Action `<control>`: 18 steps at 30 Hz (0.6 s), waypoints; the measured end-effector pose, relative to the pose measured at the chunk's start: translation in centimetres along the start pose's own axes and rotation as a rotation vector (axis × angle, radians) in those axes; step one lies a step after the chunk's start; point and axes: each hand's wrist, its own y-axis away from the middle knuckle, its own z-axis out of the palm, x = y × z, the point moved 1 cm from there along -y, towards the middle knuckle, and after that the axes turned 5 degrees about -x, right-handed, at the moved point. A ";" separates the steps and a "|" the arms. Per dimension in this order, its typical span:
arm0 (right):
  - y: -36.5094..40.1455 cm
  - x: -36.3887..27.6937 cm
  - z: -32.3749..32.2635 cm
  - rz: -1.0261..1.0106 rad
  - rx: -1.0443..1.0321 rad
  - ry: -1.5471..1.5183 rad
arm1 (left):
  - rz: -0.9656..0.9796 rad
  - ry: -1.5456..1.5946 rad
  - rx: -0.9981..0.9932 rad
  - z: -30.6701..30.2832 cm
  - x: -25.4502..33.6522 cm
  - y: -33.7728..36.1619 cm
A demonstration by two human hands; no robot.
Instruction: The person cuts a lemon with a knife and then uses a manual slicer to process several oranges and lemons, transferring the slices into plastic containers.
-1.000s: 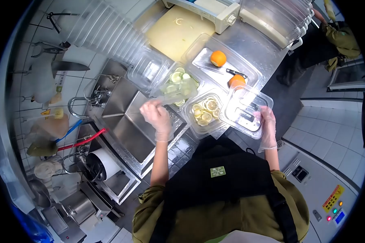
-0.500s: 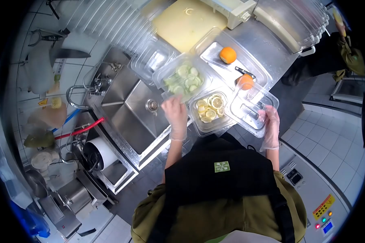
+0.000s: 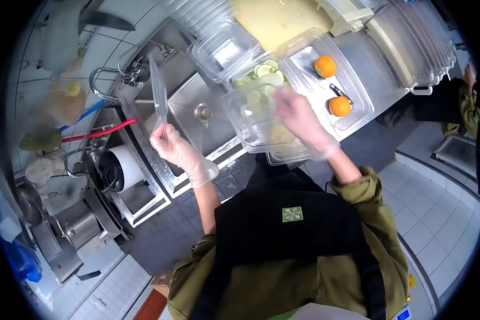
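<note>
My left hand, in a clear glove, pinches a clear plastic lid that stands almost edge-on above the sink. My right hand, gloved too and blurred at the fingers, grips another clear lid tilted over two containers. Green citrus slices fill the farther container, partly seen through this lid. Lemon slices show faintly in the nearer container, mostly covered by the lid and my hand. To the right, two oranges, one far and one near, lie beside a small black-handled knife in a clear tray.
An uncovered clear container stands left of the slices, with stacked clear containers behind it. A yellow cutting board lies at the back. The steel sink is at left. Another person's sleeve shows far right.
My left hand has moved left and lifted a lid off toward the sink. My right hand has carried its lid leftward from beside the lemon slices to over the containers. The view has shifted.
</note>
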 end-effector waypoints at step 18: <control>-4.9 3.1 -6.6 0.256 -0.023 -0.127 | -0.142 0.147 -0.152 -1.5 -1.8 2.3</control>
